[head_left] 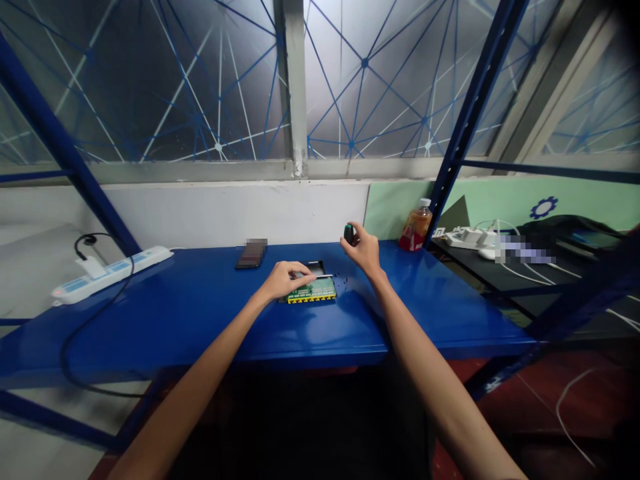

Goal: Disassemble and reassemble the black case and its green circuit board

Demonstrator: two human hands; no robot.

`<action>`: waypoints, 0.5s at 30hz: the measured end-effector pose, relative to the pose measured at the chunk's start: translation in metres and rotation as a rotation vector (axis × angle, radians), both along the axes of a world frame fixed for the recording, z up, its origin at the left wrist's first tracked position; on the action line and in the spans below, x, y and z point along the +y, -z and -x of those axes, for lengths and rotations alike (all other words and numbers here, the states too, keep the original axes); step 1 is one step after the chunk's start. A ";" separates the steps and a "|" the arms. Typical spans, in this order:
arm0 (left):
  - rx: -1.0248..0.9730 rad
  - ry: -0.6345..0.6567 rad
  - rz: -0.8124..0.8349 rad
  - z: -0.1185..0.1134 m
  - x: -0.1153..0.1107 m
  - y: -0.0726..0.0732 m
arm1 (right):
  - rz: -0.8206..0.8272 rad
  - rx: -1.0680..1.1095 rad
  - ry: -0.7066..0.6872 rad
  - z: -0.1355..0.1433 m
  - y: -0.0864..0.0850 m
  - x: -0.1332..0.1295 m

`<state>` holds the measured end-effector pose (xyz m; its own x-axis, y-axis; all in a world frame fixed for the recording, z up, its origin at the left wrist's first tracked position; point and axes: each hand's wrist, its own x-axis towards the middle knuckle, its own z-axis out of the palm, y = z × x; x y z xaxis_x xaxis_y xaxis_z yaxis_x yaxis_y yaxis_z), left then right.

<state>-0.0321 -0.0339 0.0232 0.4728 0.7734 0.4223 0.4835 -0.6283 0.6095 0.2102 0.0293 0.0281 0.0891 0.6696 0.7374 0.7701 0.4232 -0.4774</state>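
A green circuit board (320,289) with a yellow-and-black edge strip lies on the blue table, at the front of a black case (316,267). My left hand (286,280) is over the board's left side, its fingers pressed together by a thin metal shaft that lies across the board's top; what else they grip is too small to tell. To the right and above the table, my right hand (363,249) holds a small black-and-green handle (349,233) between thumb and fingers. Several tiny dark screws (345,277) are scattered on the table right of the board.
A dark phone (251,254) lies behind and left of the board. A bottle (416,225) stands at the back right. A white power strip (114,274) with a black cable is at the left. Blue shelf posts flank the table (200,333).
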 end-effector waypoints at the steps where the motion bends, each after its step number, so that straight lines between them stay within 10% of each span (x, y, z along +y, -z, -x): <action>1: 0.001 0.001 0.002 0.000 0.000 0.000 | 0.002 -0.009 -0.003 0.001 0.001 0.000; 15: -0.002 0.018 -0.005 0.000 0.000 0.000 | 0.013 -0.039 0.025 0.003 0.002 -0.001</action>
